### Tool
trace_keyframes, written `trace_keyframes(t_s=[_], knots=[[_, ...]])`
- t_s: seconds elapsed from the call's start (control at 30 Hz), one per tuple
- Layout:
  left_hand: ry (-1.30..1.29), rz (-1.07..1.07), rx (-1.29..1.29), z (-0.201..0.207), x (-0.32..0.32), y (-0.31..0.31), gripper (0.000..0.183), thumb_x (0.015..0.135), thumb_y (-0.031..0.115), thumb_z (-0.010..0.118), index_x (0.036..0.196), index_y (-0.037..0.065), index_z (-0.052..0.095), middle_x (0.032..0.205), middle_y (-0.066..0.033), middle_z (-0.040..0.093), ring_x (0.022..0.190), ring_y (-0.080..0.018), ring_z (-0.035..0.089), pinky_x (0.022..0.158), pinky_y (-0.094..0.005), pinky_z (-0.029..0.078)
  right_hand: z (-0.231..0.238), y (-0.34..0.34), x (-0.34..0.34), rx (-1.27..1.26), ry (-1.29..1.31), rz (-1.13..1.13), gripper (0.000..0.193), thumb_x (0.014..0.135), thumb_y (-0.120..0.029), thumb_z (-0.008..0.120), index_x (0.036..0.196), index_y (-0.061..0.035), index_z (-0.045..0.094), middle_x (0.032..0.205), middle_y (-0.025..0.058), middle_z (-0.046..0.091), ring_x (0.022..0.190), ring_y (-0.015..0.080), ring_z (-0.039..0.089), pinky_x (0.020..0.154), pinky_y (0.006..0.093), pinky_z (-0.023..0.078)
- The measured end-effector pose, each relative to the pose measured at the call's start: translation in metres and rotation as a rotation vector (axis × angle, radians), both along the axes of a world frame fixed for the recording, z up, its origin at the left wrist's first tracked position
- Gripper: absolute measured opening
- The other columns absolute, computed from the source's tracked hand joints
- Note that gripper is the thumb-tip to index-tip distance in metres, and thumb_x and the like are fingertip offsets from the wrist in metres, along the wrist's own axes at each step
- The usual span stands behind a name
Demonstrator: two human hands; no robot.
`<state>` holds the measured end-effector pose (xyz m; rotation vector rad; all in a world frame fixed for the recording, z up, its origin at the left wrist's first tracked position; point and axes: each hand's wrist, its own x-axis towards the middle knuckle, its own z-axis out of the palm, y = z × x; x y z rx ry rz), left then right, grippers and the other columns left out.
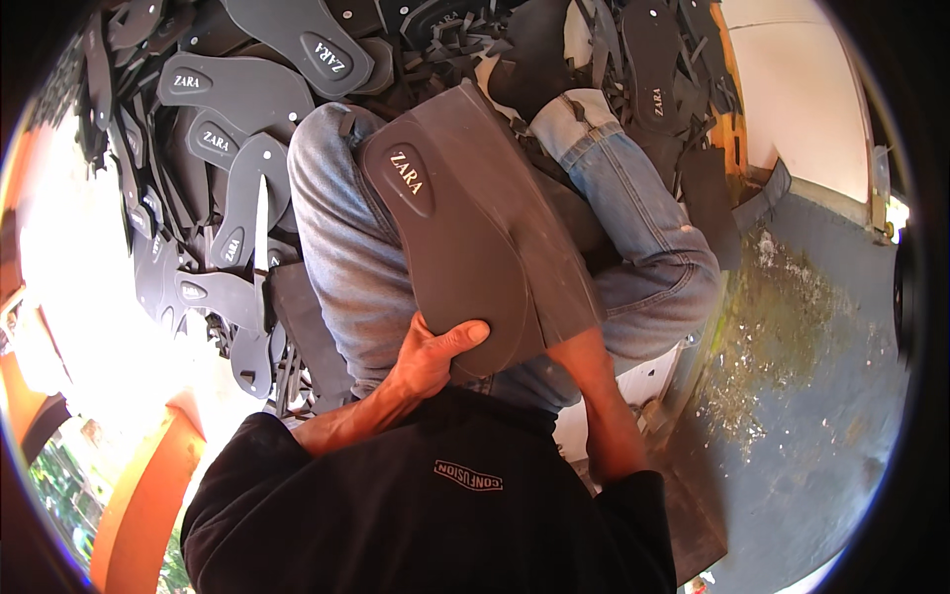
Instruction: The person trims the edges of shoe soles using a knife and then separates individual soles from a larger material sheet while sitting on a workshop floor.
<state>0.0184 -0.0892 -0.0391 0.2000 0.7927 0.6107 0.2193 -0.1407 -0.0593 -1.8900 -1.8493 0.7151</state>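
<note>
A dark grey sandal sole [450, 228] lies over my lap, foot-shaped, with a raised oval lettered pad at its far end. Along its right side runs a flat dark rubber sheet [569, 287]; whether the two are joined I cannot tell. My left hand [430, 358] grips the sole's near end, thumb pressed on top and fingers hidden beneath. The wrist of my right hand [582, 353] goes under the sheet's near edge, so its fingers are out of sight. Left of my leg, a knife [261, 233] with a pale blade and dark handle rests on the pile.
Several similar soles [237, 94] and dark offcut strips are heaped at the far side and left. My jeans-clad legs [346, 228] are folded under the work. To the right are a stained grey floor [821, 396] and a white panel [797, 94]; an orange post [148, 495] stands lower left.
</note>
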Motion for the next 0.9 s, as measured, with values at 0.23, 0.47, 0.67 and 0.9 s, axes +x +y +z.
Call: trace_keyframes(t_s=[0.23,0.47,0.67,0.9], knots=[[-0.029,-0.006,0.003,-0.001,-0.003,0.0,0.031,0.081,0.014,0.071,0.109,0.004,0.061,0.1,-0.0024,0.064,0.091,-0.0113,0.06,0.082,-0.0267,0.048,-0.019,-0.01,0.021,0.001,-0.163,0.161,0.032,0.073,-0.017,0.065,0.103,-0.007,0.061,0.098,0.0129,0.06,0.089,0.0334,0.053,0.076,0.0424,0.044],[-0.051,-0.038,0.018,0.005,-0.005,0.006,0.029,0.083,0.011,0.068,0.11,0.002,0.061,0.101,-0.0033,0.064,0.094,-0.0116,0.059,0.084,-0.0269,0.047,-0.037,-0.002,0.019,-0.09,0.186,0.046,0.045,0.083,-0.013,0.058,0.126,-0.0037,0.048,0.125,0.0185,0.049,0.111,0.0343,0.049,0.096,0.0426,0.038],[-0.068,-0.043,0.005,0.003,-0.006,0.006,0.03,0.084,0.012,0.067,0.111,0.002,0.06,0.103,-0.0038,0.064,0.094,-0.0116,0.059,0.084,-0.0268,0.047,-0.033,0.01,-0.003,-0.199,0.612,-0.301,0.044,0.087,-0.014,0.055,0.129,-0.002,0.045,0.13,0.018,0.046,0.117,0.0316,0.046,0.098,0.0401,0.038],[-0.076,-0.047,0.013,0.003,-0.005,0.006,0.03,0.084,0.011,0.066,0.111,0.002,0.059,0.102,-0.0036,0.063,0.094,-0.0117,0.059,0.084,-0.0269,0.047,-0.038,0.035,-0.026,-0.203,0.644,-0.43,0.043,0.087,-0.015,0.055,0.127,-0.0016,0.047,0.128,0.0173,0.047,0.115,0.0304,0.048,0.096,0.0393,0.039]])
